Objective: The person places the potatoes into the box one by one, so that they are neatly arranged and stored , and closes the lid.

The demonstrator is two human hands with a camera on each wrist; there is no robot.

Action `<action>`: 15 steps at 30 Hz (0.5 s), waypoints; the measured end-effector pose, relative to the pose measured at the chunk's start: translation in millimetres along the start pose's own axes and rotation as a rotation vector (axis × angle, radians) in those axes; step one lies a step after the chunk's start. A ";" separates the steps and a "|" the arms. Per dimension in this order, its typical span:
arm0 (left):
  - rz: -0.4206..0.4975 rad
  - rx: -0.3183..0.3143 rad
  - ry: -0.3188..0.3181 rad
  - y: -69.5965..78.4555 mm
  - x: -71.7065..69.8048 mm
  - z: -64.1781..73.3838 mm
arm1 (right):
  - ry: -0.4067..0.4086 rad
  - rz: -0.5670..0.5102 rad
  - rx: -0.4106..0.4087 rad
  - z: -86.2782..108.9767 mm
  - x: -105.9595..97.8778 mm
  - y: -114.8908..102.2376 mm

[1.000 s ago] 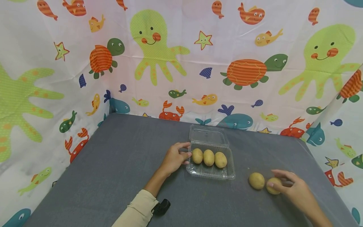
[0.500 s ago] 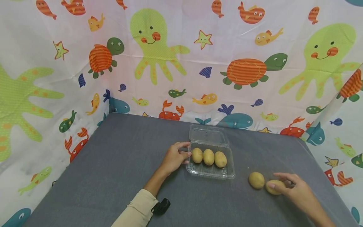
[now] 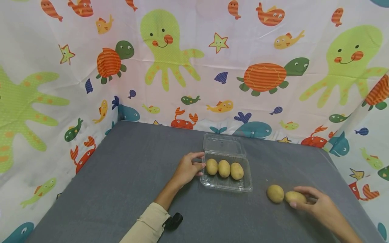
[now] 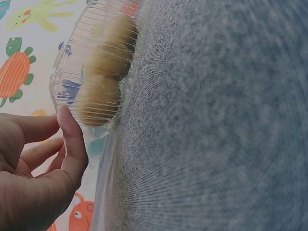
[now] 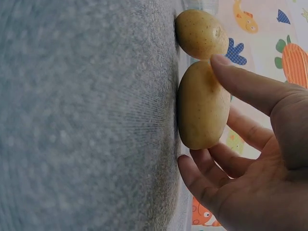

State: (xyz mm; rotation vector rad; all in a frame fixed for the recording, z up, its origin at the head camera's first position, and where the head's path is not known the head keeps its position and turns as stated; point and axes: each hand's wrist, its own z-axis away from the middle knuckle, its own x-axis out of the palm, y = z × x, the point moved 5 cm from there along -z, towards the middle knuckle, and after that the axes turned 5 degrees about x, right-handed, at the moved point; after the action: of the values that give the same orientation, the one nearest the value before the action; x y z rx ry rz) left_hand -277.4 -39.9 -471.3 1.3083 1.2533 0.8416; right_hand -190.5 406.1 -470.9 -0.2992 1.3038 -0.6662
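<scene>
White cloth backdrop (image 3: 209,62): printed with green octopuses, orange turtles, fish, crabs and whales; hangs behind the table and along both sides.
Grey fabric-covered tabletop (image 3: 136,162): spreads below the hands, reaching back to the backdrop.
Clear plastic hinged container (image 3: 218,184): sits near the middle of the tabletop, its see-through ribbed lid (image 3: 223,145) open on the backdrop side; three oval yellow potatoes (image 3: 224,168) lie side by side in its base.
Beige sleeve (image 3: 147,222): covers the left forearm.
Left hand (image 3: 186,168): nearly closed, thumb and fingertips pinching the container's left edge.
Right hand (image 3: 316,202): partly curled, grasping an oblong yellow potato (image 3: 295,196) on the tabletop, thumb towards its left end, fingers bent about its right end.
Black wrist device (image 3: 173,221): at the left cuff.
Rounded yellow-brown potato (image 3: 275,193): on the tabletop, just left of the grasped one; whether they touch is unclear.
</scene>
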 end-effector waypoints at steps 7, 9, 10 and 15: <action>0.008 0.010 -0.002 0.1 -0.2 -0.7 | -0.024 0.013 -0.012 -1.2 0.7 0.3; 0.007 0.010 -0.005 0.2 -0.3 -0.3 | -0.018 0.019 -0.016 -0.3 1.0 1.1; 0.007 0.010 -0.007 0.2 -0.2 -0.1 | -0.014 0.020 -0.022 0.1 0.7 1.4; 0.010 0.004 -0.011 -0.4 0.3 0.2 | 0.009 0.038 -0.042 1.7 -0.2 2.0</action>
State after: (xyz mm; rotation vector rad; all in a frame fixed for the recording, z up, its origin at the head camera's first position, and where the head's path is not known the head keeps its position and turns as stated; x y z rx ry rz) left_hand -277.2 -39.7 -471.7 1.3218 1.2413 0.8376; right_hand -188.3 407.5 -471.4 -0.3059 1.3298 -0.6093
